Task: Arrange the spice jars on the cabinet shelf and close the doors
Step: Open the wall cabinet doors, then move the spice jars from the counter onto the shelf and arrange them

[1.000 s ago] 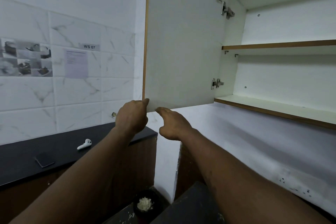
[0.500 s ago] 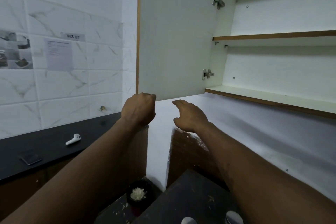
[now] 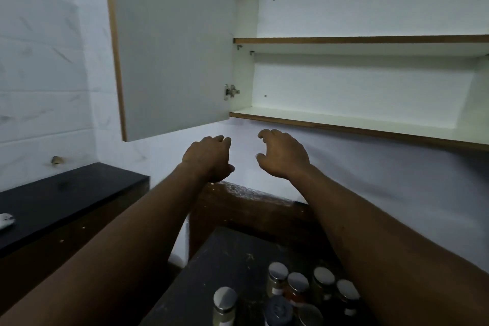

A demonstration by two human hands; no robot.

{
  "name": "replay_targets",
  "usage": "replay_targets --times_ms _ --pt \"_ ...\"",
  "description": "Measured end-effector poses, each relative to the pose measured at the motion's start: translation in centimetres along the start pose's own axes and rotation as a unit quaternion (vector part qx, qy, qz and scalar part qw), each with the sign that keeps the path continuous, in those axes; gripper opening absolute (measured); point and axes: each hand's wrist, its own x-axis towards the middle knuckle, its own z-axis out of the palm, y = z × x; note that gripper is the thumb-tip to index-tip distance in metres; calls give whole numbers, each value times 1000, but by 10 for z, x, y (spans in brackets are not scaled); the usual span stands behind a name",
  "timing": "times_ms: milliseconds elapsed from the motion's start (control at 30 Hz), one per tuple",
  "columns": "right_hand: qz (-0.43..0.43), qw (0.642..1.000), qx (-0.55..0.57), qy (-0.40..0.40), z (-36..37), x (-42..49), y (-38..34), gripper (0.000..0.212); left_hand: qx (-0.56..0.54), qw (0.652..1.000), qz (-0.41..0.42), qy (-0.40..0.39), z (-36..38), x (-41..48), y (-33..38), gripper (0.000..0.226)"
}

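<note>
The wall cabinet stands open, its left door (image 3: 172, 45) swung out wide. Its bottom shelf (image 3: 344, 120) and the upper shelf (image 3: 357, 40) hold nothing. Several spice jars (image 3: 299, 291) with silver lids stand on the dark counter (image 3: 225, 259) at the bottom of the view, partly behind my right forearm. My left hand (image 3: 207, 159) hangs below the door's lower edge, fingers loosely curled, holding nothing. My right hand (image 3: 283, 153) is beside it, below the bottom shelf, fingers apart and empty.
A second dark counter (image 3: 66, 198) runs along the tiled wall on the left, with a small white object (image 3: 5, 221) at its edge. A brown wooden panel (image 3: 251, 209) rises behind the jars' counter. The white wall lies below the cabinet.
Both hands have let go of the door's lower edge and dropped away to the right. The view has tilted down, bringing the spice jars into sight.
</note>
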Motion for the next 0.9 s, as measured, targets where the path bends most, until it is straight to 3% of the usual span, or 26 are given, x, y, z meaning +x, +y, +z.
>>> replay_targets --times_ms 467,800,900 --pt "151 986 -71 14 -66 -79 123 58 -57 988 143 7 5 35 140 80" --pt "175 983 -58 17 -63 -88 191 57 -113 977 177 35 19 54 215 67" --pt "180 983 -33 3 -50 -105 211 53 -156 969 189 11 33 49 246 66"
